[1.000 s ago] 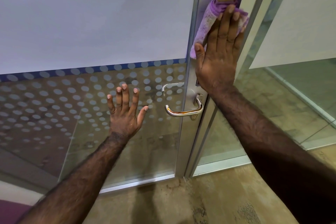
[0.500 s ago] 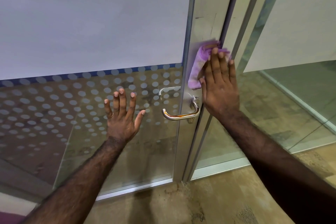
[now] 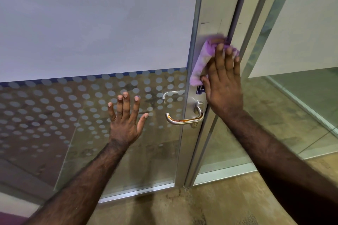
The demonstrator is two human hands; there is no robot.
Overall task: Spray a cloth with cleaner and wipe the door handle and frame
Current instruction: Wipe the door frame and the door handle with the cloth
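My right hand (image 3: 224, 86) presses a purple cloth (image 3: 204, 62) flat against the metal door frame (image 3: 210, 5), just above the silver lever handle (image 3: 184, 119). The cloth is partly hidden under my fingers. The handle has a rusty orange streak along its bar. My left hand (image 3: 126, 120) rests flat, fingers spread, on the glass door panel (image 3: 82, 106) left of the handle and holds nothing.
The glass door has a frosted upper part and a dotted band below it. A second glass panel (image 3: 292, 97) stands to the right of the frame. A brownish floor (image 3: 210, 206) runs along the bottom. A small blue sticker (image 3: 200, 90) sits on the frame above the handle.
My right hand slid the cloth down the frame from high up to just above the handle, then edged slightly up. My left hand stayed on the glass.
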